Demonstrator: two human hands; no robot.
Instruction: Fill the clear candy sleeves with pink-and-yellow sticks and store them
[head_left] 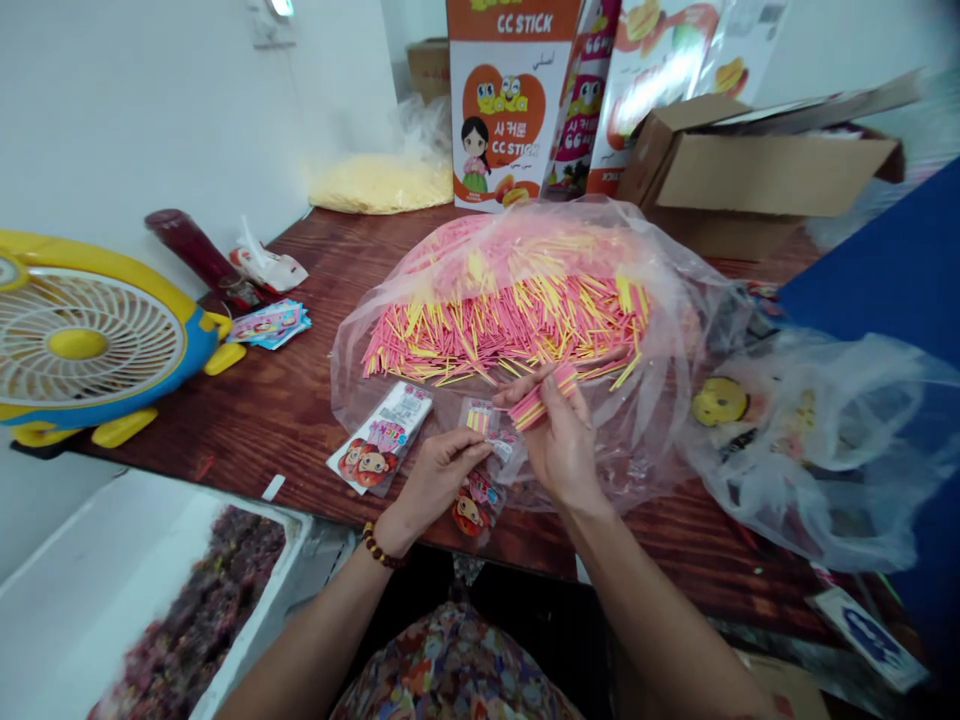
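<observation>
My right hand [564, 455] is closed around a small bundle of pink and yellow sticks [544, 398], laid across its fingers and under the thumb. The fingertips of my left hand [439, 472] pinch a small clear packet [480, 416] that shows a few pale yellow and pink sticks inside. Just below that hand lies a packet with a cartoon figure [471, 508]. To the left is a stack of printed packets [386, 435]. Beyond both hands, a large heap of pink and yellow sticks [495, 320] spills from an open clear plastic bag [360, 320].
A yellow and blue fan [79, 345] stands at the left, near a dark red bottle [191, 250] and several blue cards [270, 325]. Printed cartons [502, 110] and an open cardboard box [750, 175] line the back. A plastic bag [832, 440] lies right; a white foam box [296, 530] sits lower left.
</observation>
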